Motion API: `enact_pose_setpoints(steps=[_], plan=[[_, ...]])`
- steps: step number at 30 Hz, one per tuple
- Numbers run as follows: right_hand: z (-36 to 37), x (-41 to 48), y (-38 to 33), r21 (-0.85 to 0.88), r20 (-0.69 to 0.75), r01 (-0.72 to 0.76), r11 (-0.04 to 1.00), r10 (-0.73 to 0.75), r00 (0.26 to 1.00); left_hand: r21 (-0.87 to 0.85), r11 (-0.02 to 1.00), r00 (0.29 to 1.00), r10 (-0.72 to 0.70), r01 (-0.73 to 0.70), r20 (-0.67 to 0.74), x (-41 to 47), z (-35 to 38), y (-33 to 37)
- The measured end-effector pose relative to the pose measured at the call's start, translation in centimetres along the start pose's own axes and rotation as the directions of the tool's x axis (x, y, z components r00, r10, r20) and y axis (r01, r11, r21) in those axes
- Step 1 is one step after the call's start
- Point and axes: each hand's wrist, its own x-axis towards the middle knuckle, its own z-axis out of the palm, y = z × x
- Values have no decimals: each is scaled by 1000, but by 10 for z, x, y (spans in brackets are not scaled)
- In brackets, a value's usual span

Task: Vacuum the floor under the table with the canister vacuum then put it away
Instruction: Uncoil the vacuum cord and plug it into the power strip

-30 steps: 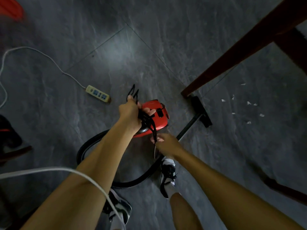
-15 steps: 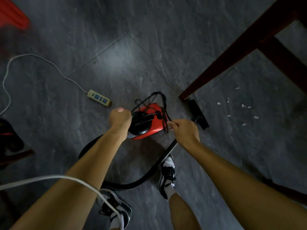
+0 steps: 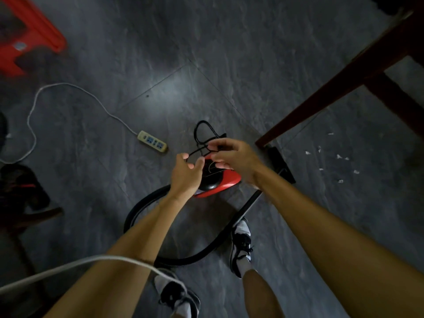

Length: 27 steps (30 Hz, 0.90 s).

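Observation:
A small red and black canister vacuum (image 3: 226,180) sits on the grey floor in the middle of the view. Its black hose (image 3: 183,260) curls in a loop toward my feet, and its black floor nozzle (image 3: 281,165) lies beside the dark wooden table leg (image 3: 321,106). Above the canister, both hands hold the thin black power cord (image 3: 202,134), which loops up past my fingers. My left hand (image 3: 187,174) pinches one strand and my right hand (image 3: 234,157) grips another. Small white paper scraps (image 3: 339,157) lie on the floor under the table.
A beige power strip (image 3: 152,141) with a white cable (image 3: 68,88) lies on the floor to the left. A red plastic stool (image 3: 29,40) stands at top left. Dark objects (image 3: 20,191) sit at the left edge. A white cable (image 3: 68,269) crosses my left forearm.
My hands have come together above the canister. The right hand rose from the hose side to the cord, and the cord loop now stands between both hands.

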Motion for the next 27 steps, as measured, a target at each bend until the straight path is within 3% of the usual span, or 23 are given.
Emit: enact_pose_setpoints(steps=[2, 4, 10, 13, 15, 18, 20, 24, 27], plan=[[15, -12, -2, -110, 137, 26, 994, -10, 990, 25, 997, 992, -78, 76, 100, -5, -24, -18], [36, -18, -3, -195, 204, 41, 980, 0, 979, 76, 986, 983, -153, 145, 106, -10, -48, -38], [83, -22, -15, -447, 114, 145, 883, -104, 988, 126, 978, 983, -174, 166, 62, -24, -108, -57], [90, -20, -25, -753, -22, 137, 644, -232, 972, 137, 986, 995, -97, 93, 24, -20, -116, -49], [93, -16, -25, -831, -71, 81, 550, -250, 966, 151, 988, 1000, -24, 24, -2, -12, -117, -37], [99, -1, -22, -748, -73, 126, 651, -269, 960, 207, 975, 995, 88, -76, -53, 1, -117, -19], [101, 8, -24, -664, -91, 92, 742, -202, 975, 238, 966, 992, 115, -99, -52, 6, -115, -11], [98, 22, -37, -530, -46, 129, 838, -180, 982, 265, 961, 994, 94, -78, -50, 14, -119, 5], [89, 34, -62, -489, 5, 179, 854, -202, 979, 291, 956, 997, 66, -48, -52, 27, -127, 14]])
